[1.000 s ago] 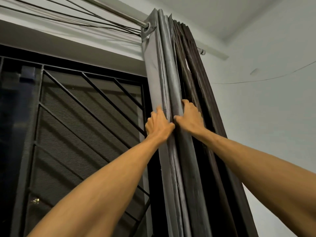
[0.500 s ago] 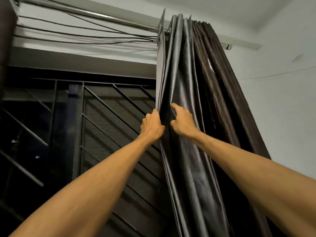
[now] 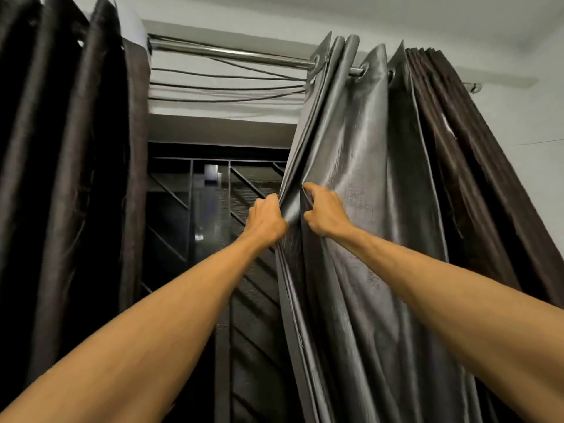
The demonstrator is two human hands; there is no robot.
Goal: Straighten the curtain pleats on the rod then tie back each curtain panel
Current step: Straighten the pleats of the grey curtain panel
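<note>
The right curtain panel [image 3: 375, 209], dark with a shiny grey lining, hangs by eyelets from a metal rod [image 3: 232, 54]. Its leading pleats are spread apart along the rod; the rest stay bunched at the right. My left hand [image 3: 267, 219] grips the panel's leading edge. Just right of it, my right hand [image 3: 325, 213] grips the neighbouring fold at the same height. The left curtain panel [image 3: 70, 178] hangs bunched at the left edge of view.
Between the panels is a dark window with a metal grille [image 3: 213, 215] of diagonal bars. Several thin cables [image 3: 225, 87] sag below the rod. A pale wall [image 3: 531, 123] stands to the right, with the rod's end bracket [image 3: 474, 87] on it.
The right panel's leading pleats have been drawn leftward along the rod and spread apart. The view has swung left, bringing the left panel into sight. Both hands keep their grip.
</note>
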